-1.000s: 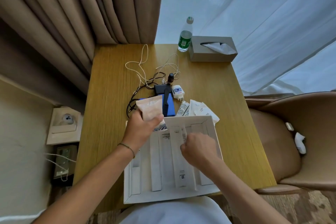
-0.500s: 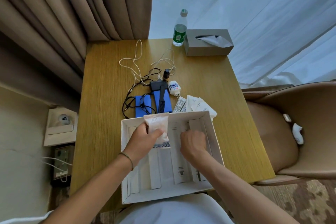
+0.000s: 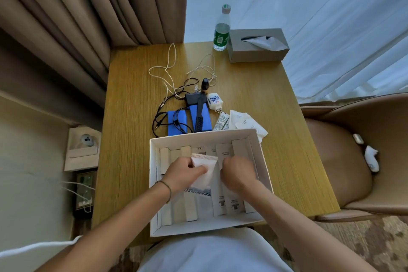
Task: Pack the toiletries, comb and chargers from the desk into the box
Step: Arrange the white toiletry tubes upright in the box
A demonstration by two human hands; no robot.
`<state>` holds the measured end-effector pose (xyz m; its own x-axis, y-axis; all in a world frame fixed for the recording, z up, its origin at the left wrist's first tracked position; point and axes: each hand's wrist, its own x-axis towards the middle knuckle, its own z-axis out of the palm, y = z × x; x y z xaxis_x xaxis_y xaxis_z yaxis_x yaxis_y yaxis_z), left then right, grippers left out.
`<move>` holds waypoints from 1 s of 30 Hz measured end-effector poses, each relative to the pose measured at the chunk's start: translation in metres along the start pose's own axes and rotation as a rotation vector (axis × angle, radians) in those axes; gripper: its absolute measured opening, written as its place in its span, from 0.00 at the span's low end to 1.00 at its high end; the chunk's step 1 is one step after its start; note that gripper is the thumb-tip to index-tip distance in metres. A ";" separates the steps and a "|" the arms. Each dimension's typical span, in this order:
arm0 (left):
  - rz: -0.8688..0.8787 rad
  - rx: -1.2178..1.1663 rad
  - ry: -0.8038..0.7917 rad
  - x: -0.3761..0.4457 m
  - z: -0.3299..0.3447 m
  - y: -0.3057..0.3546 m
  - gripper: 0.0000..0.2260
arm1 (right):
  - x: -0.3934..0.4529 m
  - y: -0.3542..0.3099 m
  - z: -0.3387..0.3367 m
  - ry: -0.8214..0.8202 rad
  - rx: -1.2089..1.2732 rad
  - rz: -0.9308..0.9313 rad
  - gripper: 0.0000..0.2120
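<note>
— What has the left hand got?

— A pale sachet, pinched between thumb and fingers, down inside the white box. The sachet's top edge stands above the knuckles, and its lower end lies over the packets in the box.

— And the right hand?

— Just right of the sachet, curled knuckles-up over the long white packets. Whether it has hold of one, I cannot tell; the fingers are tucked under and blurred.

— What remains on the desk?

— Beyond both hands, past the box's far wall: two blue blocks, a black comb lying on the right one, a black charger with dark cable, a white plug, and a small dark bottle. Pale cord loops farther out. A small tube and white wrappers lie beyond the right hand, touching the box's far corner.

— Anything further?

— A water bottle and tissue box at the desk's far edge, well apart from both hands.
</note>
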<state>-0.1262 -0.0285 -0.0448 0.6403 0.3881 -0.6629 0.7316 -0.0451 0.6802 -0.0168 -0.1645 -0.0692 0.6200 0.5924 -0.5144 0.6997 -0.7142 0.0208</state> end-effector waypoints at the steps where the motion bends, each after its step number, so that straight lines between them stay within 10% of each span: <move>1: -0.001 0.024 -0.010 0.000 0.002 -0.002 0.12 | -0.002 0.004 -0.004 0.020 0.036 0.017 0.09; 30: 0.390 1.121 -0.106 0.017 0.046 -0.021 0.17 | -0.028 0.047 -0.059 0.485 0.739 -0.006 0.13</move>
<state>-0.1196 -0.0635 -0.0851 0.8423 0.0940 -0.5307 0.2463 -0.9430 0.2239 0.0191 -0.1927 -0.0034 0.8169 0.5699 -0.0887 0.3988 -0.6693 -0.6269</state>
